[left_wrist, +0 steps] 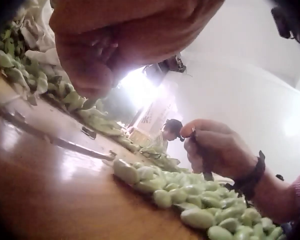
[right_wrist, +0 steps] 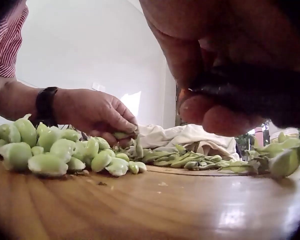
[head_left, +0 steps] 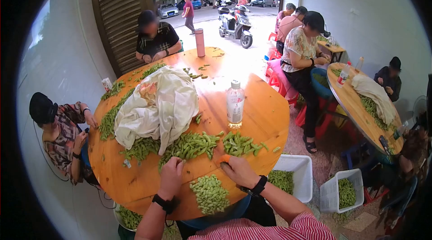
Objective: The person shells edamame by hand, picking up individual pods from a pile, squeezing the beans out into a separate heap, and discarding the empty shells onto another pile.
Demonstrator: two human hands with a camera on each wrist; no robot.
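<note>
My left hand [head_left: 172,178] is over the near part of the round table, at the edge of a heap of green bean pods [head_left: 191,145]. In the right wrist view its thumb and fingers pinch a small green pod [right_wrist: 121,135]. My right hand [head_left: 241,172] is close by, its fingers curled, with an orange covering [head_left: 223,158] at a finger. A dark piece [right_wrist: 240,92] lies along those fingers in the right wrist view; I cannot tell whether it is worn or held. Between my wrists lies a pile of shelled green beans [head_left: 209,194]. More pods [head_left: 243,143] lie ahead of my right hand.
A pale cloth [head_left: 157,105] covers part of the pods. A clear bottle [head_left: 235,105] and a pink flask [head_left: 200,43] stand on the wooden table [head_left: 265,114]. Two people sit around it. White tubs [head_left: 302,177] with pods stand right, before another table [head_left: 357,98].
</note>
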